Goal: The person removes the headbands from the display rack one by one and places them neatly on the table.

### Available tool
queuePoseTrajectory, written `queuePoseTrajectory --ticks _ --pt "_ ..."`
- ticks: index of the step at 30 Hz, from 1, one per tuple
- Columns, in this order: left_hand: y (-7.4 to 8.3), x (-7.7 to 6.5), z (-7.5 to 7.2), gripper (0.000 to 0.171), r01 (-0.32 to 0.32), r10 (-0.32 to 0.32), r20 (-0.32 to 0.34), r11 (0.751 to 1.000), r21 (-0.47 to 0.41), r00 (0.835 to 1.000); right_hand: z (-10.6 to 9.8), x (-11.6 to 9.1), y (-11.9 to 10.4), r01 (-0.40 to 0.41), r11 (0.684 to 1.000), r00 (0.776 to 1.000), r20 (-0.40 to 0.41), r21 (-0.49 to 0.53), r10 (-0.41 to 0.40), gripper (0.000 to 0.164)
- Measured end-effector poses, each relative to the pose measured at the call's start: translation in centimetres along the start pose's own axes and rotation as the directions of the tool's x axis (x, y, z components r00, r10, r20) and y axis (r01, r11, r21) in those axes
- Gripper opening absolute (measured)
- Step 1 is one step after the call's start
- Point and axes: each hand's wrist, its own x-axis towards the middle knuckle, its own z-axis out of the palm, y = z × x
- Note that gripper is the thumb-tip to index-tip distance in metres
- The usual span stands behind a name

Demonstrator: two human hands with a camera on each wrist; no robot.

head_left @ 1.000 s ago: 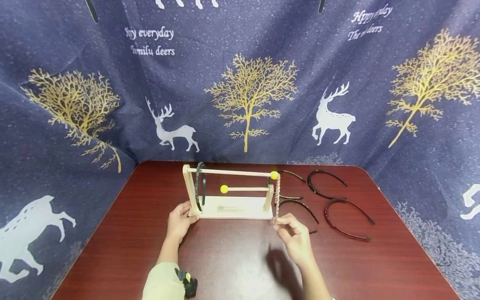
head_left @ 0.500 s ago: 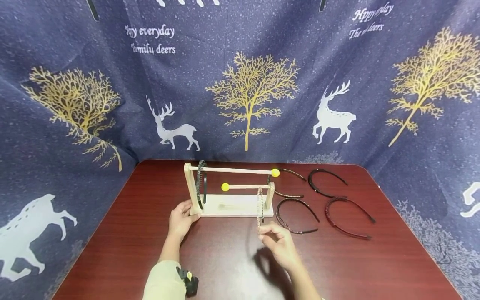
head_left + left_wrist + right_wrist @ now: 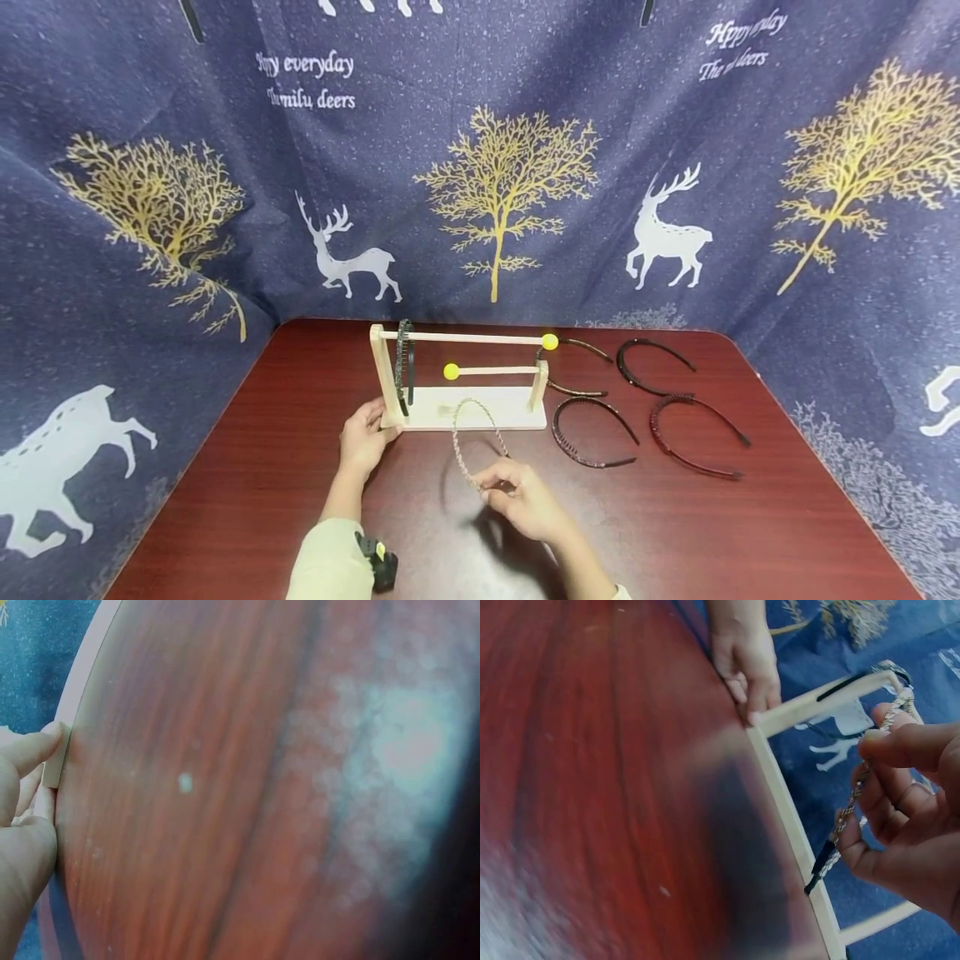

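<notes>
In my right hand [image 3: 525, 504] I pinch a pale, glittery braided headband [image 3: 458, 446] near one end, its arch pointing up in front of the rack. The right wrist view shows thumb and fingers around its sparkling band [image 3: 850, 802], with a dark tip below. My left hand [image 3: 364, 439] grips the near left corner of a wooden rack [image 3: 517, 408], thumb on the edge of its base [image 3: 56, 757]. A dark beaded headband [image 3: 401, 367] hangs at the left end of the rack's upper bar [image 3: 472, 338]. Yellow balls cap both bars; the lower bar [image 3: 498, 371] is bare.
Several headbands lie on the red-brown table [image 3: 300, 383] right of the rack: a dark one [image 3: 566, 446], a dark red one [image 3: 660, 433], a black one [image 3: 626, 375] and one partly behind the rack [image 3: 581, 392]. A patterned blue cloth [image 3: 450, 250] hangs behind the table.
My right hand has carried the pale headband left and toward me, from the right end of the rack, and turned it so its arch shows. My left hand stays on the rack.
</notes>
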Motion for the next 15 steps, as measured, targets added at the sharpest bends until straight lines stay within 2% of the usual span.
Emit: queuePoseTrajectory --ticks 8,15 --pt "-0.4 0.1 0.0 0.058 -0.01 0.008 -0.024 0.997 -0.076 1.0 2.0 0.8 0.4 -0.037 0.994 0.988 0.149 -0.104 0.052 0.021" --pt "-0.7 0.0 -0.1 0.057 -0.021 0.015 -0.039 0.99 -0.139 0.999 3.1 1.3 1.2 0.011 0.99 0.971 0.239 -0.139 0.023 0.022"
